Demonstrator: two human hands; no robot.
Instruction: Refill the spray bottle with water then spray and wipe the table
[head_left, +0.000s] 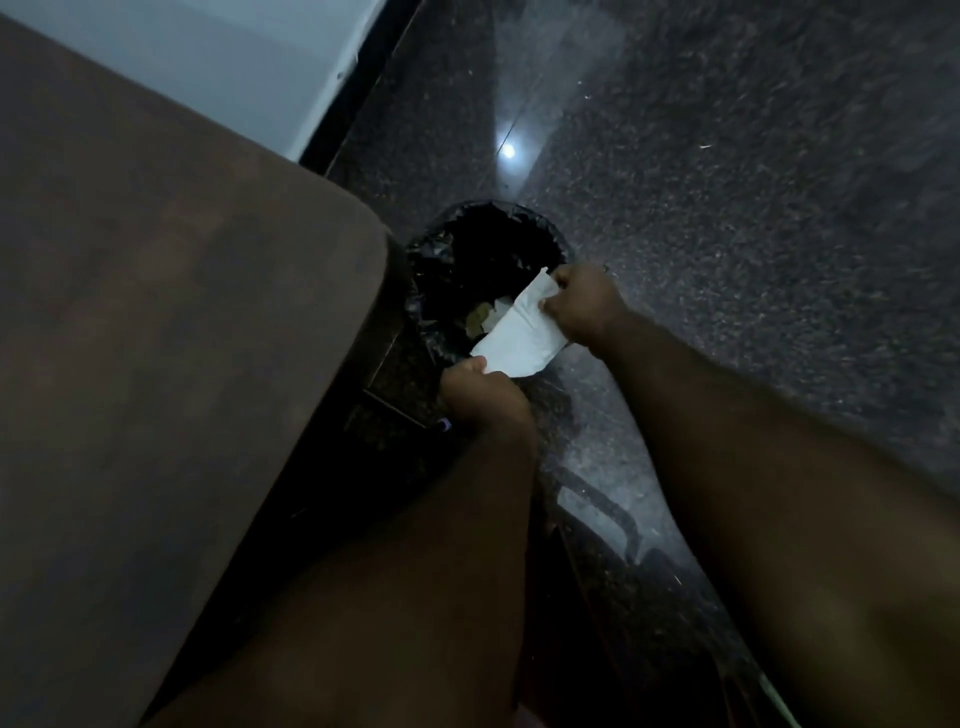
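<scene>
A white paper towel (519, 332) is held stretched over the near rim of the black-lined bin (428, 260), which stands on the speckled floor (727, 208) just beside the corner of the brown desk (182, 312). The left hand (483, 395) pinches the towel's near corner with curled fingers. The right hand (582, 306), at the bin's right side, grips the far edge.

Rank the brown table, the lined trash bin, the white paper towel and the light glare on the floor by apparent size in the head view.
1. brown table, though nearest the camera
2. trash bin, partly hidden
3. white paper towel
4. light glare
</scene>
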